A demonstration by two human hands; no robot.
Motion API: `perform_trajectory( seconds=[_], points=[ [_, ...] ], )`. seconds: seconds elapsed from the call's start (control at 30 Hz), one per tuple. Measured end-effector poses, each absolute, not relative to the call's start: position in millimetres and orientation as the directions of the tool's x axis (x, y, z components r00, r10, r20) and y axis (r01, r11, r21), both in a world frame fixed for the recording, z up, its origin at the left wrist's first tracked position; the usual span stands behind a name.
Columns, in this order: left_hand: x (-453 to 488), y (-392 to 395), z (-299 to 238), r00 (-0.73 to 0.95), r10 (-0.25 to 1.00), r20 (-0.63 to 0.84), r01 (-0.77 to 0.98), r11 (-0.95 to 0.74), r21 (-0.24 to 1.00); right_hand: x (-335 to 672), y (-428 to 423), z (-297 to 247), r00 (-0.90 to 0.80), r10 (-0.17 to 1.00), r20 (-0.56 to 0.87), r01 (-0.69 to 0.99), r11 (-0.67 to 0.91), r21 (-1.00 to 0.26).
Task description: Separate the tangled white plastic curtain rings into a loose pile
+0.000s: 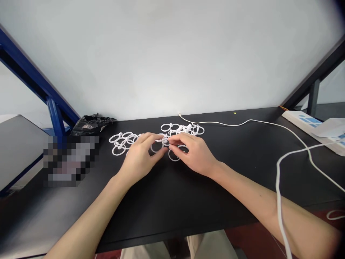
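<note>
Over the middle of the black table [172, 201], my left hand [141, 153] curls its thumb and fingers around a thin white plastic ring [157, 150]. My right hand [195, 153] meets it from the other side, its thumb and fingertips pinched at the small white joint beside that ring. The fingers partly hide this joint. Left of my left hand lies a group of white rings with small round knobs [118, 149]. Behind my right hand is a second heap of such rings [198, 129]. One pair of rings [174, 159] lies partly under my right fingers.
A crumpled black plastic bag [91, 124] lies at the back left, near a blurred patch. A white cable [231, 125] runs along the back and over my right forearm. A white power strip [302, 120] is at the right. A pale wall rises behind.
</note>
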State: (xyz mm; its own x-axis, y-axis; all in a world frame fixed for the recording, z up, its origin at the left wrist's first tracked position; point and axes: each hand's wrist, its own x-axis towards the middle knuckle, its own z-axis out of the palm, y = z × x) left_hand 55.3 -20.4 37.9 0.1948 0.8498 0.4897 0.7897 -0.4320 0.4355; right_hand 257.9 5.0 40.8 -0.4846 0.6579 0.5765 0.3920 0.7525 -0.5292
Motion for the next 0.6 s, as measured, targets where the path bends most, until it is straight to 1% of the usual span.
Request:
perform_trajectory(
  seconds=[0.07,0.13,0.2,0.27,0.37,0.43,0.47,0.53,0.6],
  points=[
    [42.9,-15.5,36.5,0.100,0.849,0.519,0.870,-0.328,0.368,260.6,5.8,43.5,-0.542,0.633,0.553,0.470,0.773,-0.425],
    [29.7,-11.6,35.1,-0.009,0.858,0.514,0.937,-0.172,0.304,262.7,6.7,45.1,-0.625,0.616,0.479,0.534,0.785,-0.313],
    [20.2,-9.5,34.0,-0.090,0.864,0.496,0.956,-0.065,0.286,263.4,6.9,45.4,-0.692,0.604,0.395,0.552,0.796,-0.248],
    [17.6,-9.2,33.6,-0.115,0.864,0.489,0.955,-0.040,0.295,263.0,6.2,45.4,-0.722,0.587,0.366,0.544,0.808,-0.224],
    [25.2,-10.7,35.9,-0.081,0.860,0.503,0.943,-0.097,0.318,261.7,4.2,47.2,-0.691,0.573,0.440,0.527,0.817,-0.235],
    [33.9,-12.8,40.0,-0.043,0.875,0.483,0.908,-0.167,0.385,261.1,3.2,49.1,-0.649,0.556,0.519,0.513,0.824,-0.241],
    [38.2,-14.2,42.5,-0.028,0.895,0.446,0.872,-0.196,0.448,261.0,3.0,49.9,-0.632,0.542,0.554,0.505,0.830,-0.237],
    [45.8,-17.6,47.4,0.001,0.946,0.323,0.767,-0.208,0.607,260.6,3.0,50.5,-0.610,0.512,0.604,0.492,0.843,-0.217],
    [51.5,-20.6,50.5,0.038,0.979,0.202,0.653,-0.177,0.736,260.1,3.2,50.1,-0.609,0.485,0.628,0.480,0.855,-0.195]
  ],
)
